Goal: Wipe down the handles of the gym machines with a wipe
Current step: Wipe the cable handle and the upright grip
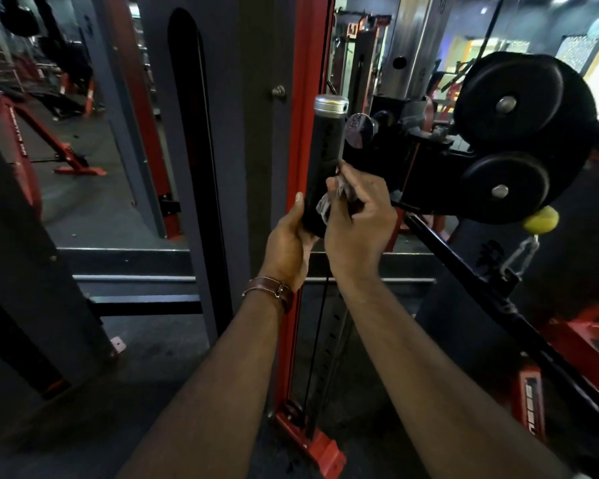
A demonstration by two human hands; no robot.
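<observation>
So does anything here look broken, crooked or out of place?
Nothing stands out. The left hand grips the low end of the upright black handle, and the right hand presses a crumpled wipe against it. The pulleys look intact.

A gym is shown. It is marked by a red steel machine upright (pixel 306 98), round black pulley wheels (pixel 509 108) and red-framed benches (pixel 66 146) set on dark flooring.

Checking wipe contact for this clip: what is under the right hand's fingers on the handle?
A crumpled whitish wipe shows under the right hand, pressed against the black handle. How much of the wipe wraps the handle is hidden by the fingers.
</observation>
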